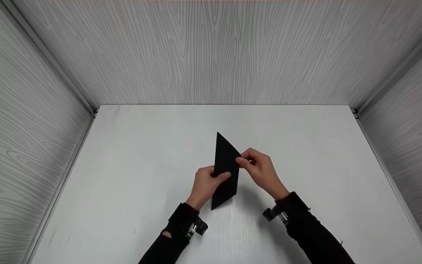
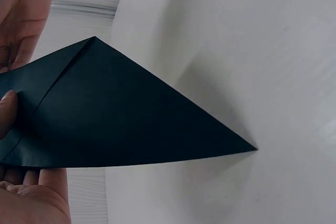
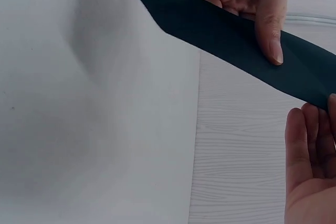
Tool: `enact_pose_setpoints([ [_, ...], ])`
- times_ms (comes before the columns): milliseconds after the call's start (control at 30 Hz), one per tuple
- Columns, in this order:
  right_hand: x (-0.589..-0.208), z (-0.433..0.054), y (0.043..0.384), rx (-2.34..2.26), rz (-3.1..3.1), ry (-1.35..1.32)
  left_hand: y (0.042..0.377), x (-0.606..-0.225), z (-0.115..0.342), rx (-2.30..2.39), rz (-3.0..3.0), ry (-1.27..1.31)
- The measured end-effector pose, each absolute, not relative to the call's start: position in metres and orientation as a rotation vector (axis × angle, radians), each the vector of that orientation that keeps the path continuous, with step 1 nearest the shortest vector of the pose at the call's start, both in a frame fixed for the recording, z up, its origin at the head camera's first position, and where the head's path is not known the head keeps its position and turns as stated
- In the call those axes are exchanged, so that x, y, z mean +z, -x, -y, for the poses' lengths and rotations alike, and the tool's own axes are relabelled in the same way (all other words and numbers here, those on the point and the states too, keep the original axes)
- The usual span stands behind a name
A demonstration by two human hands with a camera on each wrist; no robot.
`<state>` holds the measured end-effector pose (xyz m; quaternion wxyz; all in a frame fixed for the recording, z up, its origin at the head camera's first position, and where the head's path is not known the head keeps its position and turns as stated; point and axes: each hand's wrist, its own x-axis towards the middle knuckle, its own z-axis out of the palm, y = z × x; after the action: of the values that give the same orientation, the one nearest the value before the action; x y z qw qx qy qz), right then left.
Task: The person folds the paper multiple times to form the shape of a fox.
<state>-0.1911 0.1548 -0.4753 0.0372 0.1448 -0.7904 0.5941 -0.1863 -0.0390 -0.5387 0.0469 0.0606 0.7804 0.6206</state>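
A folded sheet of dark paper (image 1: 224, 154) stands tilted above the white table, black in the head view and dark green in the wrist views. My left hand (image 1: 206, 183) grips its left edge, thumb across the near face and fingers behind. At the upper right edge my right hand (image 1: 264, 171) pinches the sheet between thumb and fingers. A crease runs across the paper (image 2: 121, 114) in the left wrist view, and one end narrows to a sharp point. From the right wrist, the sheet (image 3: 210, 30) appears as a long narrow band with a slight bend.
The white tabletop (image 1: 141, 154) lies under both hands, with their shadows on it. Wood-grain panels enclose it at the back (image 1: 211, 55), left (image 1: 20, 128) and right (image 1: 412, 102). Black straps with small cameras sit on both wrists, below black sleeves (image 1: 317, 234).
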Motion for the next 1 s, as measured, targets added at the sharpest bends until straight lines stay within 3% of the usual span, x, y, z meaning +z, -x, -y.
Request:
enact_pose_setpoints([
  [600, -0.469, -0.155, 0.193, 1.676, 2.478, -0.393, 0.188, -0.532, 0.037, 1.913, -2.474, -0.186],
  [1000, -0.482, -0.157, 0.191, 1.833, 2.466, -0.349, 0.191, -0.530, 0.034, 1.989, -2.405, -0.168],
])
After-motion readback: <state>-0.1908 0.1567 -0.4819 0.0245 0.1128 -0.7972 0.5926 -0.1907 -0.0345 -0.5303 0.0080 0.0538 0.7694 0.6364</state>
